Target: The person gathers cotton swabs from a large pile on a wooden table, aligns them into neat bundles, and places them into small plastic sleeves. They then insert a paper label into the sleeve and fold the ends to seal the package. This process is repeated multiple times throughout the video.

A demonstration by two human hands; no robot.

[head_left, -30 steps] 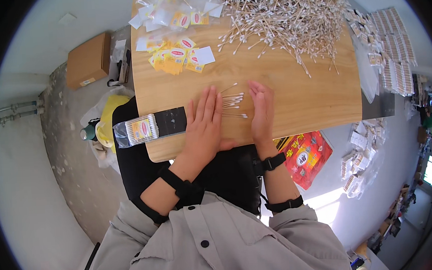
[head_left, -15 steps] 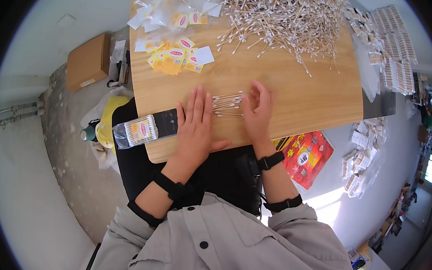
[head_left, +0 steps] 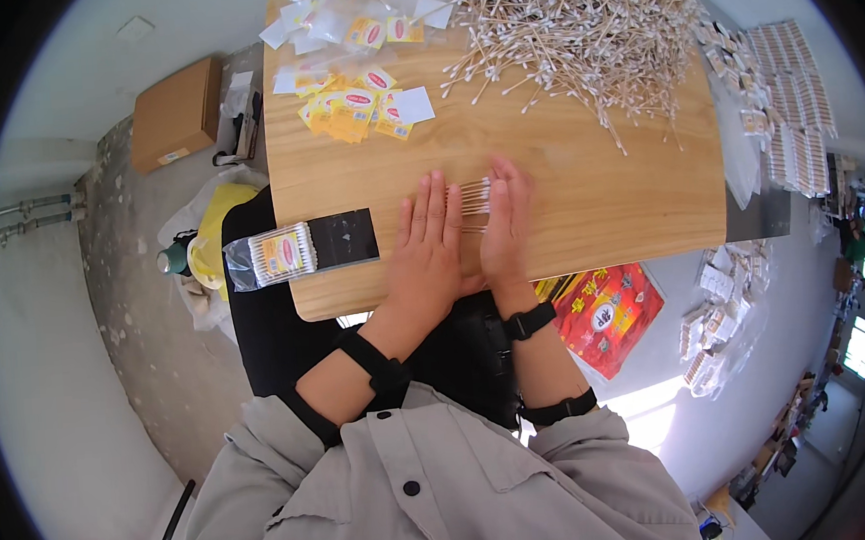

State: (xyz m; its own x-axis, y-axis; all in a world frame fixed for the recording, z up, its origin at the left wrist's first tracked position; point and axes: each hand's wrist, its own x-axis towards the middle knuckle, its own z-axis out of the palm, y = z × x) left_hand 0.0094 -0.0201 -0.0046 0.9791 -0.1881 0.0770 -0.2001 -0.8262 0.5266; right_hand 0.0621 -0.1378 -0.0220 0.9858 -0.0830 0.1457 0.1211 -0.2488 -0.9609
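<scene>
Several cotton swabs (head_left: 474, 199) lie side by side on the wooden table (head_left: 588, 199), between my two hands. My left hand (head_left: 428, 232) is flat over their left ends, its fingers stretched out and together. On their right ends, my right hand (head_left: 504, 223) stands on edge with fingers extended, slightly blurred; its palm side is partly hidden. To the left, a clear bag packed with cotton swabs and a yellow label (head_left: 283, 253) rests at the end of a black strip (head_left: 345, 239) on the table's edge.
A big heap of loose cotton swabs (head_left: 577, 39) covers the far right of the table. Yellow and white cards (head_left: 351, 110) and clear plastic bags (head_left: 319, 7) lie far left. Packed swab bundles (head_left: 791, 94) are stacked beyond the right edge. A cardboard box (head_left: 176, 115) stands on the floor at left.
My left hand has slid right, off the black strip and onto the swabs' left ends. The hands are closer together, and less of the swabs shows between them.
</scene>
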